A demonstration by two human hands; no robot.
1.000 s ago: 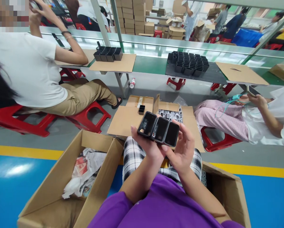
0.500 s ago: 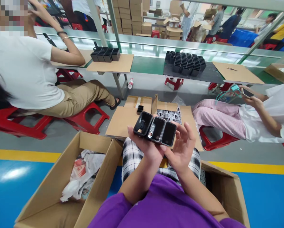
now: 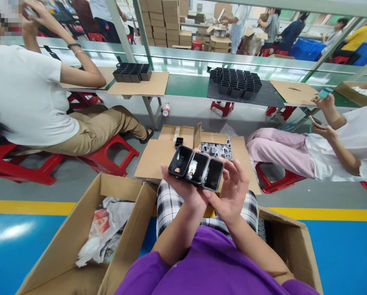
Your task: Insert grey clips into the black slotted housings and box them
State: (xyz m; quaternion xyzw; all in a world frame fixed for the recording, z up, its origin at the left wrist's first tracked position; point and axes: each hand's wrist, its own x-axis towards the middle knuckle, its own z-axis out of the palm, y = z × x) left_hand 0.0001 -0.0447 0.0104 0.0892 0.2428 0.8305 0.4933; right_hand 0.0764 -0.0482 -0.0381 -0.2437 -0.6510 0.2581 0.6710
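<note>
A row of three joined black compartments, a black tray, lies tilted over my lap. My left hand is wrapped under its left and middle part and holds it from below. At its right end my right hand touches the edge, with the thumb near the bottom corner and the fingers curled behind. The left compartment shows a small tan patch inside; the other two look dark and glossy. Just beyond, a small black piece stands on a cardboard box, beside an open carton of grey and black parts.
Open cardboard boxes flank my legs, the left one holding crumpled paper. Black trays stand grouped on the bench. A person sits on each side, on red stools.
The view has shifted slightly. My hands hold the black tray much as before. The person at the right has raised a hand with a teal item.
</note>
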